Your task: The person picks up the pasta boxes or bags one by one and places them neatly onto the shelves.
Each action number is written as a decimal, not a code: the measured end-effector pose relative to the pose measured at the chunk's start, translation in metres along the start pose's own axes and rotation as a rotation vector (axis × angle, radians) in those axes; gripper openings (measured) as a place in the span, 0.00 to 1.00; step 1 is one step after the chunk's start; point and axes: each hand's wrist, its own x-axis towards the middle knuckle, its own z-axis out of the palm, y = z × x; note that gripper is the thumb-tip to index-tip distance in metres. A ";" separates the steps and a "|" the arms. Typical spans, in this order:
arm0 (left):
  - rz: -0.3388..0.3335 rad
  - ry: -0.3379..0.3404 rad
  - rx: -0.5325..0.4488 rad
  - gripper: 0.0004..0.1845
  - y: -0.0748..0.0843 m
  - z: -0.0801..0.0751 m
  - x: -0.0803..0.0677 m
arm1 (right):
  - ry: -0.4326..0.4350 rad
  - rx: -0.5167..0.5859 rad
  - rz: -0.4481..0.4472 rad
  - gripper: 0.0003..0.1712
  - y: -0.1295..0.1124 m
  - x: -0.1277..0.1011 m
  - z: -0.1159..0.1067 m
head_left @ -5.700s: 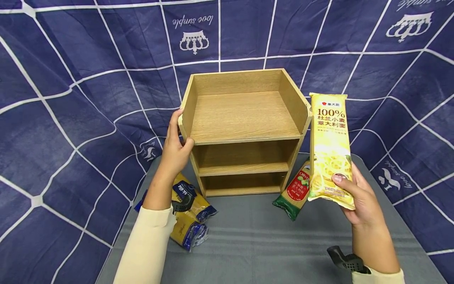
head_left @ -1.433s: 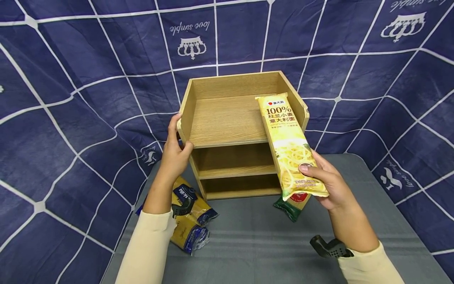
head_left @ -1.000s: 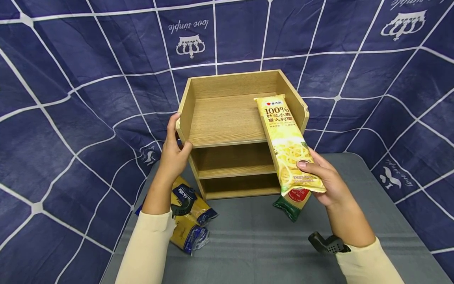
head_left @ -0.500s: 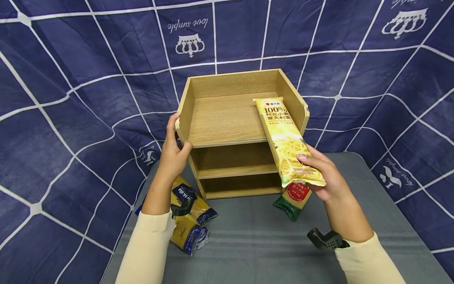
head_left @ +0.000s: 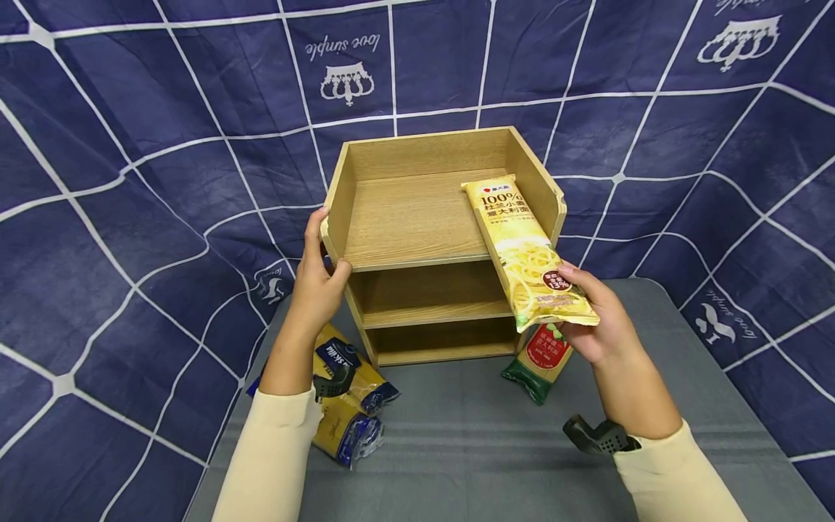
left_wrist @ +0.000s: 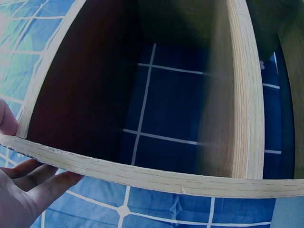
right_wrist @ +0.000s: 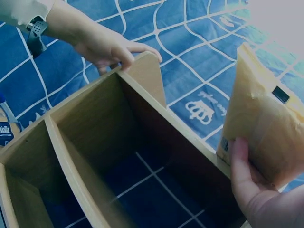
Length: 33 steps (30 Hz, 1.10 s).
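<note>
I've got my right hand (head_left: pixel 596 330) gripping the near end of a yellow pasta packet (head_left: pixel 522 250), fingers curled under it and thumb on top; the packet's far end lies tilted on the top tier of the wooden shelf (head_left: pixel 417 217), against its right side wall, with the near end sticking out past the front edge. My left hand (head_left: pixel 317 279) grips the shelf's front left corner, thumb over the edge and fingers round the outside of the side panel. The shelf stands on the grey table (head_left: pixel 470 449), with two lower tiers open to the front. A green and red packet (head_left: pixel 538 362) lies on the table just under my right hand, by the shelf's right foot. Two blue and yellow packets (head_left: pixel 349 406) lie on the table under my left forearm. Blue checked cloth (head_left: pixel 130 181) hangs behind.
</note>
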 end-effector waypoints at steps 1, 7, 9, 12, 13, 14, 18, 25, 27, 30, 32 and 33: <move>-0.001 0.000 0.002 0.45 0.000 0.000 0.000 | -0.009 0.018 -0.008 0.18 0.001 -0.001 -0.001; 0.011 0.013 0.017 0.44 0.003 -0.001 -0.001 | -0.103 0.041 -0.032 0.24 0.005 -0.015 -0.006; 0.013 0.012 0.013 0.44 0.003 -0.001 -0.001 | -0.152 0.042 -0.031 0.27 0.007 -0.020 -0.007; 0.009 0.011 0.010 0.44 0.002 0.000 0.000 | -0.196 0.032 -0.029 0.29 0.010 -0.026 -0.007; 0.008 0.011 0.009 0.44 0.002 0.000 -0.001 | -0.201 0.038 -0.030 0.29 0.011 -0.028 -0.006; 0.007 0.011 0.008 0.44 0.002 0.000 -0.001 | -0.207 0.048 -0.029 0.29 0.012 -0.029 -0.006; 0.011 0.011 0.006 0.45 0.002 0.001 -0.001 | -0.207 0.058 -0.037 0.29 0.014 -0.031 -0.004; 0.015 0.011 0.001 0.44 0.002 0.001 0.000 | -0.135 0.035 -0.070 0.26 0.016 -0.025 -0.001; 0.014 0.011 -0.001 0.44 0.001 0.000 0.000 | -0.127 0.031 -0.073 0.26 0.016 -0.023 -0.002; 0.009 0.012 0.002 0.44 0.001 0.001 0.000 | -0.119 0.024 -0.084 0.26 0.016 -0.019 -0.003; 0.006 0.009 -0.002 0.44 0.001 0.001 0.000 | -0.108 0.021 -0.097 0.25 0.017 -0.016 -0.003; 0.005 0.008 -0.004 0.44 0.001 0.001 0.000 | -0.101 0.022 -0.106 0.25 0.018 -0.015 -0.003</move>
